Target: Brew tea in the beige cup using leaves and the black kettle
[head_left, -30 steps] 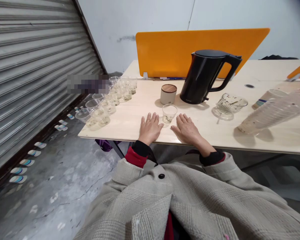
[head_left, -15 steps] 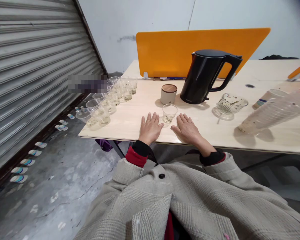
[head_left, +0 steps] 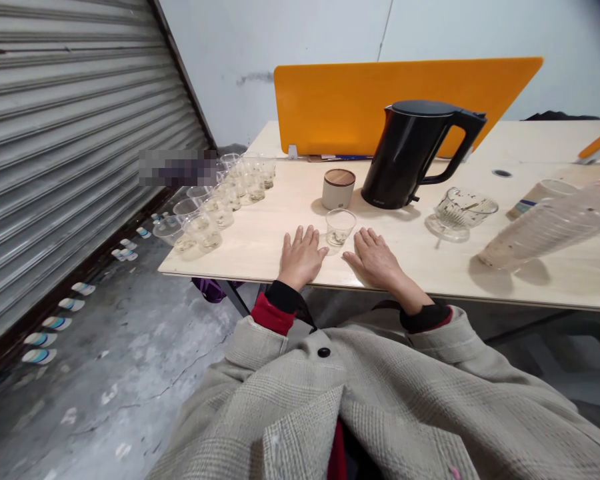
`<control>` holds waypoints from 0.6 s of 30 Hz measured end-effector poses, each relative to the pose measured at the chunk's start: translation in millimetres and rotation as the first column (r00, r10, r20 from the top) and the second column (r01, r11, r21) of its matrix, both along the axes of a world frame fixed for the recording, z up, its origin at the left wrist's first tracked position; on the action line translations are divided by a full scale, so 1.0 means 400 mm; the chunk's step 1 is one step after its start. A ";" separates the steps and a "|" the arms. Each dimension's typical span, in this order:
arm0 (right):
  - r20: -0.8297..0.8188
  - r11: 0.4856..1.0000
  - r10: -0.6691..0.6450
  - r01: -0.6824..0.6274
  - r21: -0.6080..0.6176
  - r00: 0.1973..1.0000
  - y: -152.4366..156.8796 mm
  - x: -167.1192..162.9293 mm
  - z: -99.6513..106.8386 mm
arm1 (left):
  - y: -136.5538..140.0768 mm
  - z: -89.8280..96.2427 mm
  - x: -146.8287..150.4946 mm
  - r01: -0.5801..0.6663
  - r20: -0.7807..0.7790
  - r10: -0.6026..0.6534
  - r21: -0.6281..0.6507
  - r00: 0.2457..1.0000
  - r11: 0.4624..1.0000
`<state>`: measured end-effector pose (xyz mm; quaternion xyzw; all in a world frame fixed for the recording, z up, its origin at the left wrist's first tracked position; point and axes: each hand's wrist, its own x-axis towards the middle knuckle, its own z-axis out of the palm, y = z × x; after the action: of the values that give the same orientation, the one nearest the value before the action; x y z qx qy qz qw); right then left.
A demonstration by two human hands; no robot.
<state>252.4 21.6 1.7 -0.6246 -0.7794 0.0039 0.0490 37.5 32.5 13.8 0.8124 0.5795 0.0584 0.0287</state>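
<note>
Clear cup (head_left: 339, 235): stood on the counter (head_left: 265, 233), in front of the kettle (head_left: 404, 163) and to its left
Left hand (head_left: 301, 259): lay flat, farther left of the kettle, fingers outstretched, slightly spread
Right hand (head_left: 377, 259): lay flat before the kettle, fingers outstretched
Canister (head_left: 337, 195): stood just left of the kettle

1. The left hand (head_left: 301, 257) and right hand (head_left: 377, 259) are bare.
2. A plaid overcoat (head_left: 400, 393), grey-beige with fine darker lines, covers the torso and both arms.
3. One round black button (head_left: 323, 352) sits on its front.
4. From the left coat sleeve (head_left: 257, 343) show a red sleeve (head_left: 271, 319) and a black cuff (head_left: 283, 295).
5. The right coat sleeve (head_left: 440, 340) shows a black inner cuff (head_left: 424, 318), edged red.
6. In the coat's opening, a red garment (head_left: 336, 448) borders a dark layer (head_left: 357, 460), perhaps black; shadow blurs it.
</note>
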 end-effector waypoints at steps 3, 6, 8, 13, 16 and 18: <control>-0.001 1.000 -0.004 0.004 -0.003 1.000 -0.001 -0.002 0.002 | 0.000 0.001 0.001 -0.001 0.006 0.001 -0.004 1.000 1.000; 0.001 1.000 -0.008 0.008 -0.005 1.000 -0.002 -0.005 0.004 | -0.002 0.003 0.001 -0.004 0.003 0.004 -0.005 1.000 1.000; 0.002 1.000 -0.007 0.007 0.002 1.000 -0.003 -0.006 0.005 | -0.004 0.005 0.002 -0.005 0.001 0.005 -0.002 1.000 1.000; 0.011 1.000 -0.015 0.015 0.003 1.000 -0.001 -0.005 0.003 | -0.007 0.009 0.002 -0.006 0.000 0.006 -0.016 1.000 1.000; 0.016 1.000 -0.017 0.017 -0.011 1.000 0.000 -0.005 0.004 | -0.007 0.010 0.002 -0.004 -0.002 0.004 -0.020 1.000 1.000; 0.014 1.000 -0.013 0.013 -0.012 1.000 0.000 -0.004 0.005 | -0.007 0.010 0.003 -0.003 -0.004 0.003 -0.015 1.000 1.000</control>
<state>250.6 21.4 3.8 -0.6299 -0.7756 0.0041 0.0398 38.5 29.6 17.7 0.8114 0.5812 0.0524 0.0336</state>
